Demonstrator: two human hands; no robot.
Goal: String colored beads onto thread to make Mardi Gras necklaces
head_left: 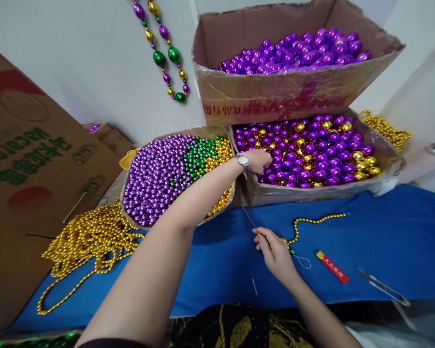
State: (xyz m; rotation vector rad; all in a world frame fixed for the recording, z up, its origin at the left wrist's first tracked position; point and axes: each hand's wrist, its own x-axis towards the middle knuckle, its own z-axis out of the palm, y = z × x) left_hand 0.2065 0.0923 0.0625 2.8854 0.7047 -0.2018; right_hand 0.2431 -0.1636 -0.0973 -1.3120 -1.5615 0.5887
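My left hand (260, 161), a watch (243, 161) on its wrist, reaches over the near left corner of a cardboard box of large purple and gold beads (311, 154). Its fingers curl down among the beads; whatever is between them is hidden. Lower down, above the blue cloth (217, 270), my right hand (275, 253) pinches a thin needle (249, 217) that points up and left. Beside that hand lies a short gold bead string (306, 221), with a green bead (292, 252) and a white thread loop (304, 262) by the wrist.
A box of small purple, green and gold beads (155, 179) stands left, gold bead strands (94, 237) beside it. Behind rises a box of purple beads (293, 53). A finished necklace (174, 54) hangs on the wall. Thread snips (384, 287) and a red-yellow packet (332, 267) lie right.
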